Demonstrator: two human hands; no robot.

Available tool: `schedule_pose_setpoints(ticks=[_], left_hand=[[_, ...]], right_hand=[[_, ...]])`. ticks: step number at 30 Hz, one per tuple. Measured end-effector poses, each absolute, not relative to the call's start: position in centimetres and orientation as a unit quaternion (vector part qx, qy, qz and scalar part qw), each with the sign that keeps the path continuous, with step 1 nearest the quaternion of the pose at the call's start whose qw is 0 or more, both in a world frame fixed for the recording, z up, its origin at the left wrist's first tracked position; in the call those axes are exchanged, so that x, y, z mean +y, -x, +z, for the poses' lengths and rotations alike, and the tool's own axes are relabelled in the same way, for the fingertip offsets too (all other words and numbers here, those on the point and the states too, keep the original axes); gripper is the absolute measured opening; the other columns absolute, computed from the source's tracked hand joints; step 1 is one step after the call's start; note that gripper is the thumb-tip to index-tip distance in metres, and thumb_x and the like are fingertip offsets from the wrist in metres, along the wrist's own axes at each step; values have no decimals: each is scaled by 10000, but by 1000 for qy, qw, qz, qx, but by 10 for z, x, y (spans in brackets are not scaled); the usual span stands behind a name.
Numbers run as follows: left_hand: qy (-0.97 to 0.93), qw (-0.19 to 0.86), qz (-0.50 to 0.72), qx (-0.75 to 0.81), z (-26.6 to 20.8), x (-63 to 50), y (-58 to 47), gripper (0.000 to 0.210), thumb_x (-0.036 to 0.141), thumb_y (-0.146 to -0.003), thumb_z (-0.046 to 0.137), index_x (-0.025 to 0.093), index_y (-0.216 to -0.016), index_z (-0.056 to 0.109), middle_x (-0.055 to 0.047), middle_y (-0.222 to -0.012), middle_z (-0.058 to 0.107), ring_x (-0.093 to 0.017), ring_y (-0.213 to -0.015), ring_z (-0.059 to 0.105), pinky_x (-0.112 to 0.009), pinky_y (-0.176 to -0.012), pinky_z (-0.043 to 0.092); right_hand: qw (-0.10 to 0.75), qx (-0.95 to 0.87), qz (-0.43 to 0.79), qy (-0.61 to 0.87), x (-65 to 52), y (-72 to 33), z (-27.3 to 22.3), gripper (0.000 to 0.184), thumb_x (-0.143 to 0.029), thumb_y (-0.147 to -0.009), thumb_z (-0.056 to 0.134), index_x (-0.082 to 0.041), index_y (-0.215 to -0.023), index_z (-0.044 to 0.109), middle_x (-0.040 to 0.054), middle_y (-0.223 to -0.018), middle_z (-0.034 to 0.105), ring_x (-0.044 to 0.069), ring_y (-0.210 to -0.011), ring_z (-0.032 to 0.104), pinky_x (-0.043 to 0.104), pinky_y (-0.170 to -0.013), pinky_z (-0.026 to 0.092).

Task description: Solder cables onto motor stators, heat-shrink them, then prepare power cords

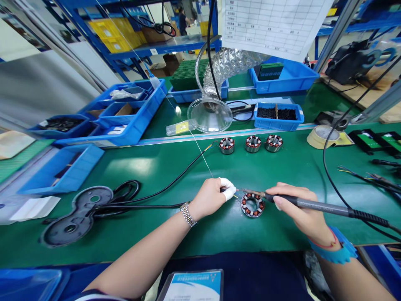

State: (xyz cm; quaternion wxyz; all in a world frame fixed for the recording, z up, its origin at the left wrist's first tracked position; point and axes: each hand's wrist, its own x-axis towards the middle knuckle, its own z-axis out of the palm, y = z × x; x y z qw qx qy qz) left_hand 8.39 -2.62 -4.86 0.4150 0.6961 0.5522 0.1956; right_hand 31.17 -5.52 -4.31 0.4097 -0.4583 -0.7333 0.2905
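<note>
My right hand (297, 209) grips a soldering iron (322, 205), its tip pointing left at the wires above a motor stator (252, 205). That stator lies flat on the green bench, with copper windings and white teeth in a ring. Close to the iron's tip, my left hand (216, 192), with white covers on its fingertips, pinches thin wire ends. A fine strand of solder wire (202, 154) runs down from above to this hand. Black cable (147, 205) passes from a grey metal housing (77, 215) toward my left fingers. The exact joint is too small to make out.
Behind the hands stand several more stators (252, 144), one wired to a cable. A clear fume hood (209, 115) on a foil duct hangs over the bench. Blue bins (278, 117) line the back and left. Tape (324, 136) and loose cables (376, 179) lie right.
</note>
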Motion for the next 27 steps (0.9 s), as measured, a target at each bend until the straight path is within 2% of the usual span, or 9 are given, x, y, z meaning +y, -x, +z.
schedule_pose_setpoints(ticks=[4,9,12,14,16,19,22,27], left_hand=[[-694,416,194,554,-48,-26,-84,161,232,-734,506,130,-665,610,-25,-669,636,-148,-637,563,-224,-593,404],[-695,417,193,552,-48,-26,-84,168,241,-736,508,129,-674,615,-28,-676,640,-150,-641,565,-227,-594,409],[-693,417,192,556,-49,-27,-84,165,242,-733,513,128,-678,619,-32,-679,644,-152,-640,567,-230,-594,413],[-690,421,197,555,-49,-27,-84,165,245,-733,515,129,-683,620,-37,-693,651,-157,-654,574,-235,-606,420],[-687,426,200,554,-49,-27,-84,168,250,-734,514,130,-684,620,-39,-701,656,-162,-665,579,-239,-615,425],[-683,429,199,556,-50,-27,-85,169,253,-731,517,128,-682,618,-40,-695,653,-162,-661,574,-241,-613,422],[-679,434,202,557,-50,-26,-85,163,251,-729,524,124,-673,610,-35,-680,639,-153,-648,557,-236,-608,412],[-667,465,207,544,-48,-26,-85,177,264,-739,526,123,-657,593,-6,-636,587,-116,-591,494,-215,-575,376]], right_hand=[[415,-734,284,457,-57,-313,-43,127,-216,-780,571,-248,-840,678,-10,-762,714,173,-804,661,305,-848,479],[420,-734,269,462,-58,-312,-43,132,-200,-768,586,-247,-861,665,5,-844,709,170,-813,652,261,-718,511],[419,-727,259,478,-59,-309,-46,182,-206,-754,610,-260,-924,647,9,-895,695,161,-807,644,247,-692,510],[442,-706,263,487,-60,-307,-50,217,-206,-775,589,-262,-983,621,7,-850,688,143,-741,641,244,-670,507],[476,-681,280,481,-61,-304,-54,214,-199,-807,549,-253,-1009,593,-14,-718,661,119,-627,622,237,-621,499],[495,-680,281,463,-61,-298,-60,145,-181,-824,522,-240,-946,574,-41,-626,607,93,-537,585,212,-558,477],[476,-709,239,462,-61,-290,-64,140,-168,-795,562,-240,-915,558,-24,-718,630,96,-598,602,202,-579,479],[452,-762,225,406,-58,-273,-75,286,-153,-775,577,-240,-1039,507,23,-853,622,143,-740,593,265,-681,496]])
